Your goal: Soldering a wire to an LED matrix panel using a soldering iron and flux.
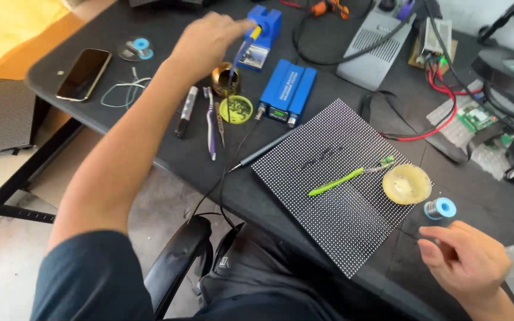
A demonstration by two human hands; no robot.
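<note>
Soldering iron (240,52) in left hand (206,41)

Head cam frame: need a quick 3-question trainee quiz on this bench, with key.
1. True or false: the left hand holds a soldering iron with its tip down at the brass tip-cleaner pot.
2. What lies on the dotted LED panel? A) green toothbrush B) phone C) marker
3. Which item is nearest the right hand?

Key:
1. True.
2. A, the green toothbrush.
3. The blue solder spool, just above the fingers.
</note>
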